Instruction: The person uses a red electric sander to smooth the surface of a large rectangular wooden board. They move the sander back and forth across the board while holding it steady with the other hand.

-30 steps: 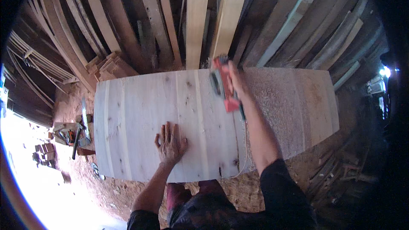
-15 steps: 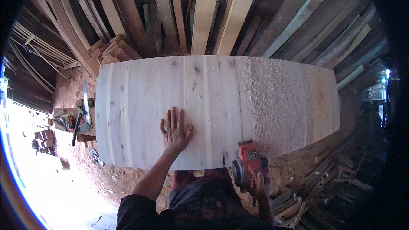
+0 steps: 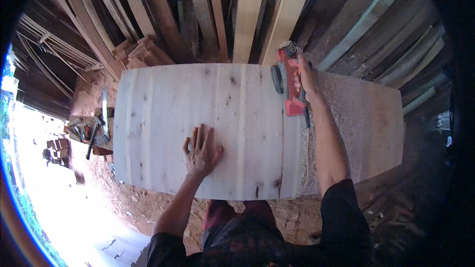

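Observation:
A broad, pale wooden panel (image 3: 168,99) made of joined boards lies flat in front of me. My left hand (image 3: 202,152) rests on its middle, palm down with the fingers spread. At the panel's far edge, right of centre, my right hand (image 3: 307,76) grips the handle of a red electric hand planer (image 3: 293,105). The planer's underside is hidden. Its cord (image 3: 310,155) runs back over the panel toward its near edge. Curled wood shavings (image 3: 336,104) cover the surface right of the tool, partly behind my right forearm.
Long planks (image 3: 250,15) lean in a row beyond the panel. Short wood blocks (image 3: 143,52) are piled at the far left. A small stand with tools (image 3: 89,131) is left of the panel. Scrap wood (image 3: 396,207) lies on the ground at the near right.
My right hand has carried the planer from the panel's near edge to its far edge, stretching the arm across. My left hand stays flat on the panel. Shavings near the planer's path have shifted.

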### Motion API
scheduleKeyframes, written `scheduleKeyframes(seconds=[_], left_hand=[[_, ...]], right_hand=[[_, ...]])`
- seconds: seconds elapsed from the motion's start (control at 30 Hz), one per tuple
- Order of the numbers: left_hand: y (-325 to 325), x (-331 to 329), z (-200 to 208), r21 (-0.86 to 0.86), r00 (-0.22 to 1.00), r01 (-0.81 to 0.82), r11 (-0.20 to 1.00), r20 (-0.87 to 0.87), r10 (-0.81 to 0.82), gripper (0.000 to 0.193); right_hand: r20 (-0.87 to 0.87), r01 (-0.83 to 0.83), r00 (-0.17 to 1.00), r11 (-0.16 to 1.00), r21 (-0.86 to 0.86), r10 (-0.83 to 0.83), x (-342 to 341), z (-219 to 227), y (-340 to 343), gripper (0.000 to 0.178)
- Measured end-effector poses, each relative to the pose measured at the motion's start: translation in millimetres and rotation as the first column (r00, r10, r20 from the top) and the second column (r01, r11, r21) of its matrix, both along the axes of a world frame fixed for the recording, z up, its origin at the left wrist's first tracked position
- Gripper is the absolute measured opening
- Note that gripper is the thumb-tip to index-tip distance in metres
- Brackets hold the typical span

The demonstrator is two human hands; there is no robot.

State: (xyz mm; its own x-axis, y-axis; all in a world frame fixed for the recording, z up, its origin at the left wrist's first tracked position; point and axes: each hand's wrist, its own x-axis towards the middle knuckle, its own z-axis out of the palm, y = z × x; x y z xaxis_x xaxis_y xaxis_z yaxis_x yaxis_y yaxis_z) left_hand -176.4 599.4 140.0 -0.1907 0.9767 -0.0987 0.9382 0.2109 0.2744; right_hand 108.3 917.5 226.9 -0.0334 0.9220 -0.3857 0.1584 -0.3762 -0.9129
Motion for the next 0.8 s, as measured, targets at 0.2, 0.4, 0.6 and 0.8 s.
scheduleKeyframes(seconds=[0.2, 0.4, 0.6, 0.8], left_hand=[[4, -1, -5, -0.046, 0.999, 0.007, 0.999, -0.036, -0.009, 0.073], [113, 29, -23, 0.068, 0.997, -0.049, 0.996, 0.069, 0.045, 0.086], [74, 132, -23, 0.123, 0.744, 0.618, 0.776, 0.229, -0.628, 0.076], [31, 84, -9, -0.016, 0.949, 0.287, 0.958, 0.139, -0.282, 0.082]], right_hand=[[0.109, -0.016, 0.994, 0.992, -0.128, 0.030, 41, 17, -131, 0.067], [0.121, 0.191, 0.980, 0.923, -0.335, -0.159, 90, 50, -292, 0.058], [0.235, 0.460, 0.888, 0.752, -0.473, -0.396, 135, 67, -393, 0.043], [0.225, 0.567, 0.821, 0.707, -0.423, -0.524, 141, 51, -419, 0.040]])
